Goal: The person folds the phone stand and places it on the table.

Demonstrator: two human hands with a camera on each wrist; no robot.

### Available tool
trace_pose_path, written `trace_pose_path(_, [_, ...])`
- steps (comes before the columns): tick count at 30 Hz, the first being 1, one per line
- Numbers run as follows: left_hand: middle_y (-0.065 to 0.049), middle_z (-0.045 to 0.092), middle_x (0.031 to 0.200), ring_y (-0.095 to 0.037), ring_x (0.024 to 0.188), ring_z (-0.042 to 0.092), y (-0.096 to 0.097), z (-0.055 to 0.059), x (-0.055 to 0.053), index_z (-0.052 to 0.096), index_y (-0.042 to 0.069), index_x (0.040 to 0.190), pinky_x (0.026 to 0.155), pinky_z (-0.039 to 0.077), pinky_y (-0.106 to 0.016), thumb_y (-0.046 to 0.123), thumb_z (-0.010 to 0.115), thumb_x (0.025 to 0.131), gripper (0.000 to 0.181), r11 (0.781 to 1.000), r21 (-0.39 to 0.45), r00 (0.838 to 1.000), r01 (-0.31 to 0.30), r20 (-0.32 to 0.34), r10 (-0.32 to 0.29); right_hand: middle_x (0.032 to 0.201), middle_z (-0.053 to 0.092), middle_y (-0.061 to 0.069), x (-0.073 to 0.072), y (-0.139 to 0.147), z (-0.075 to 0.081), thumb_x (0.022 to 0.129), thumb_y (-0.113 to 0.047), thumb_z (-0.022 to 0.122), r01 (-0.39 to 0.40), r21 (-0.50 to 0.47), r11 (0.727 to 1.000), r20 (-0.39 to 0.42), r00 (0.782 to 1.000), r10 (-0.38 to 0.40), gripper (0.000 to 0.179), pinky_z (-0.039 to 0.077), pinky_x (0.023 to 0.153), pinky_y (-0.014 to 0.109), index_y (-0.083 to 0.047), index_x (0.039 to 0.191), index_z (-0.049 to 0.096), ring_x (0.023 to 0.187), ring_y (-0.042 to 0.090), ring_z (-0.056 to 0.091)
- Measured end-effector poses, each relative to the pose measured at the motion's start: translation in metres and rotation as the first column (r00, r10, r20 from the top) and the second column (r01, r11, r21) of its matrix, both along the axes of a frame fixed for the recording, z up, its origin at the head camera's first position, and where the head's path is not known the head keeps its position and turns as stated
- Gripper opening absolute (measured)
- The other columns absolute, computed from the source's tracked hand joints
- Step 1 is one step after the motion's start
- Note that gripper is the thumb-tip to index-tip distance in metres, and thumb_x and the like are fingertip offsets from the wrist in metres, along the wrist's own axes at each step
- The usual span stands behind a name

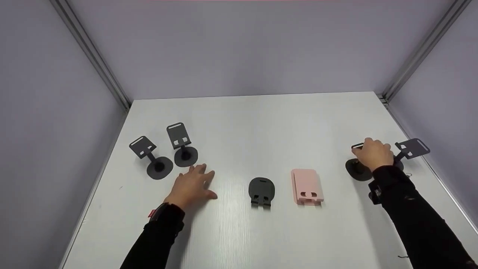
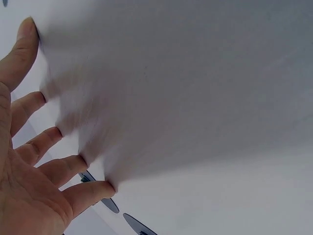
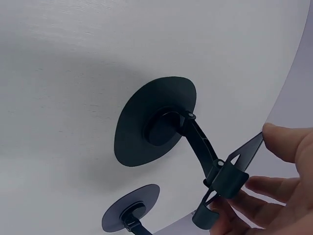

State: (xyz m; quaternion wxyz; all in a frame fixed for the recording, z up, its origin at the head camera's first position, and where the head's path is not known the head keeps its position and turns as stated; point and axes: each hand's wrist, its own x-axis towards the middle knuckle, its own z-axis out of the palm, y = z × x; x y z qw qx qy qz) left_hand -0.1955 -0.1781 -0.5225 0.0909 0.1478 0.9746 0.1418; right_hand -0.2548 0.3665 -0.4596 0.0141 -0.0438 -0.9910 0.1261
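At the right of the table my right hand (image 1: 374,154) pinches the upper plate of a dark phone stand (image 1: 357,170) between thumb and fingers. In the right wrist view that stand's round base (image 3: 156,117) is near the tabletop; whether it touches, I cannot tell. A second dark phone stand (image 1: 412,148) is just right of this hand, partly hidden by it. My left hand (image 1: 191,188) has its fingers spread, fingertips against the white tabletop, holding nothing. Beyond it are two unfolded dark phone stands, the nearer (image 1: 160,168) and the farther (image 1: 186,156).
A folded black phone stand (image 1: 261,190) and a folded pink phone stand (image 1: 307,183) lie on the white table (image 1: 242,127) between the hands. Grey panels (image 1: 239,48) close off the back and both sides. A small dark scrap (image 1: 403,256) lies beside the right sleeve.
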Motion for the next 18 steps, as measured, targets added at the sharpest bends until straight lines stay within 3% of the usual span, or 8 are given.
trace_pose_path(4, [-0.019,0.043,0.156,-0.056,0.142,0.035,-0.0002,-0.0006,0.0000,0.060,0.018,0.145,0.103,0.032,-0.081,0.050,0.085,0.077,0.079,1.000,0.004,1.000,-0.004,0.001,0.004,0.105,0.057,0.048,-0.0007,-0.0010,0.0018,0.096,-0.031,0.061,0.003,0.004,1.000,0.029,1.000,-0.003,0.053,0.046,0.079,0.074,0.021,0.106,0.057,0.096,0.067,0.050])
trace_pose_path(11, [-0.019,0.045,0.155,-0.054,0.143,0.037,-0.0003,-0.0007,-0.0004,0.060,0.018,0.144,0.103,0.034,-0.079,0.049,0.085,0.077,0.077,1.000,0.000,1.000,0.003,-0.012,-0.003,0.124,0.040,0.050,-0.0012,-0.0029,0.0054,0.098,-0.039,0.061,0.005,-0.034,0.999,0.132,0.991,0.000,0.070,0.036,0.091,0.080,0.020,0.132,0.045,0.115,0.069,0.042])
trace_pose_path(15, [-0.018,0.045,0.156,-0.054,0.143,0.036,-0.0002,-0.0016,-0.0007,0.060,0.019,0.144,0.104,0.033,-0.079,0.049,0.085,0.077,0.078,1.000,0.005,1.000,-0.004,-0.003,0.004,0.124,0.041,0.047,-0.0026,-0.0044,0.0048,0.098,-0.039,0.064,-0.021,-0.055,0.998,0.115,0.993,0.027,0.070,0.036,0.090,0.077,0.017,0.137,0.044,0.112,0.064,0.046])
trace_pose_path(18, [-0.018,0.044,0.156,-0.053,0.144,0.035,-0.0002,-0.0025,-0.0006,0.060,0.019,0.145,0.104,0.032,-0.080,0.049,0.085,0.077,0.078,1.000,0.011,1.000,-0.007,0.002,0.007,0.124,0.043,0.045,-0.0042,-0.0059,0.0048,0.102,-0.033,0.061,-0.027,-0.080,0.996,0.086,0.996,0.034,0.061,0.036,0.089,0.073,0.014,0.137,0.046,0.111,0.061,0.049])
